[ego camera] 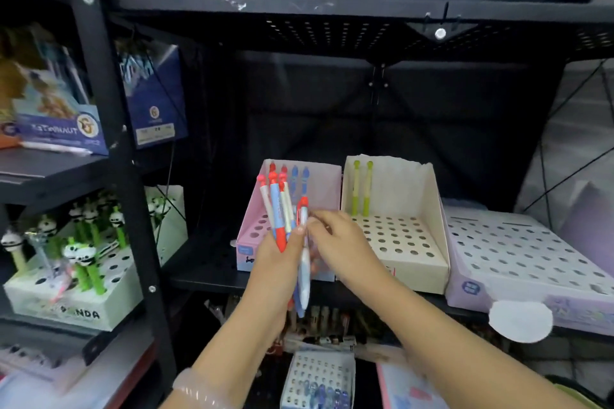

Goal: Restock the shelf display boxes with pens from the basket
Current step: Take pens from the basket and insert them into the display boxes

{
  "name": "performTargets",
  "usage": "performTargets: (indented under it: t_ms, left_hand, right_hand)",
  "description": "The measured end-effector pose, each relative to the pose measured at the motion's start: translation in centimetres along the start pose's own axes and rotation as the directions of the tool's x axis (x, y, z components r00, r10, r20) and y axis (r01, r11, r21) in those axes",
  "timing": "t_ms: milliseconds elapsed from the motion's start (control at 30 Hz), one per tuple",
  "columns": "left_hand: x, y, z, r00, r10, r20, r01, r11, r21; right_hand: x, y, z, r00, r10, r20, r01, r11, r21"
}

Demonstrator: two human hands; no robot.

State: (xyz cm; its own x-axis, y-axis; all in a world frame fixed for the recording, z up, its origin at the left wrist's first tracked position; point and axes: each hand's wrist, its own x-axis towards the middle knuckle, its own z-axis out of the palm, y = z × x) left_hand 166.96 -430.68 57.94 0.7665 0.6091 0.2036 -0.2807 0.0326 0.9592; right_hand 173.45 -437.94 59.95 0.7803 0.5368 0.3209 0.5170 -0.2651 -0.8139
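My left hand (pixel 277 262) grips a bunch of red and blue pens (pixel 280 209) upright in front of the pink display box (pixel 324 181). My right hand (pixel 335 236) pinches one pen (pixel 303 209) at the right side of the bunch. Several red and blue pens (pixel 294 173) stand in the back row of the pink box. To its right, a cream display box (pixel 415 259) holds two yellow-green pens (pixel 361 188). A lilac display box (pixel 518 252) further right shows only bare holes. No basket is in view.
A black post (pixel 109 129) divides off the left shelves, which hold a panda pen box (pixel 66 292) and blue boxes (pixel 63 119). Another shelf board (pixel 332 15) runs overhead. Below the shelf edge sits a small box of blue pens (pixel 319 382).
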Motion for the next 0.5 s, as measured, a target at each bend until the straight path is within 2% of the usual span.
performTargets:
  t_ms: [100,200,300,367,400,433,500]
  left_hand:
    - [1.3,0.1,-1.2,0.998,0.030,0.055,-0.037,0.991,0.125]
    - [2.6,0.8,-2.2,0.996,0.002,0.086,-0.015,0.988,0.156]
    - [4.3,1.5,-4.2,0.997,-0.073,-0.007,0.073,0.987,0.140]
    - [5.5,1.8,-5.9,0.991,-0.113,-0.077,0.120,0.988,0.096]
    - [6.1,1.8,-6.7,0.989,-0.109,-0.102,0.118,0.989,0.085]
    - [6.5,1.8,-7.4,0.987,-0.094,-0.128,0.108,0.989,0.101]
    - [7.4,1.4,-8.5,0.982,-0.052,-0.181,0.083,0.982,0.169]
  right_hand:
    - [2.2,-1.0,-0.6,0.996,0.089,0.028,-0.091,0.991,0.096]
    - [4.0,-1.7,-0.1,0.994,0.077,0.077,-0.086,0.989,0.119]
    - [6.3,-2.6,0.0,0.996,0.056,0.070,-0.071,0.969,0.236]
    - [8.3,-3.3,-0.9,0.998,0.067,0.001,-0.062,0.932,0.357]
    - [9.4,-3.6,-1.2,0.997,0.060,-0.048,-0.038,0.931,0.364]
    - [10.5,-3.8,-1.3,0.995,0.039,-0.097,-0.008,0.955,0.297]
    - [12.2,-3.9,-0.7,0.988,-0.049,-0.149,0.052,0.998,0.019]
